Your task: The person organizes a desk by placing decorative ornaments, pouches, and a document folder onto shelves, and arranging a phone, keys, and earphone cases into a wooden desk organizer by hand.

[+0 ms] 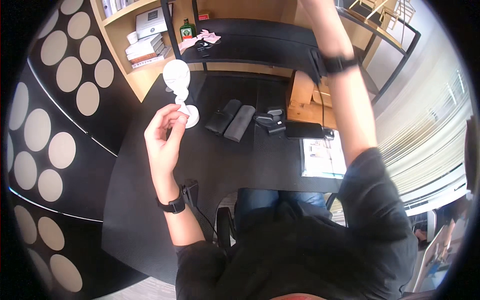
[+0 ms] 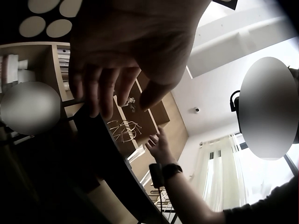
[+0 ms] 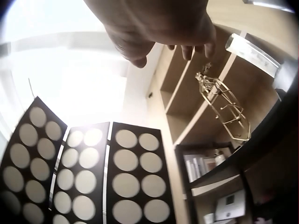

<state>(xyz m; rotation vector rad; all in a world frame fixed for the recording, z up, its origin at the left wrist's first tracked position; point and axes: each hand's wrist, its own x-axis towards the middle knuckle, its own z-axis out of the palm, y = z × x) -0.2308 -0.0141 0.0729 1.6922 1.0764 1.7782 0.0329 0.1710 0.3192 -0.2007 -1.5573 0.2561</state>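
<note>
My left hand [image 1: 167, 137] is raised over the left side of the black desk [image 1: 200, 160], its fingers loosely bent and holding nothing. In the head view its fingertips overlap the round base of a white head-shaped ornament [image 1: 177, 76]. The left wrist view shows the fingers of this left hand [image 2: 128, 60] hanging relaxed. My right arm stretches far forward, and its hand leaves the head view at the top. In the right wrist view the right hand [image 3: 163, 23] has relaxed fingers with nothing in them, near a gold wire ornament [image 3: 226, 109] on the shelf side.
Two dark rolled cloths [image 1: 240, 122] lie mid-desk, beside small black devices [image 1: 270, 119] and a phone [image 1: 304, 130]. A wooden box [image 1: 302, 100] and a printed booklet [image 1: 322, 157] are at the right. Behind stands a raised black shelf [image 1: 250, 47] with a green bottle [image 1: 187, 30].
</note>
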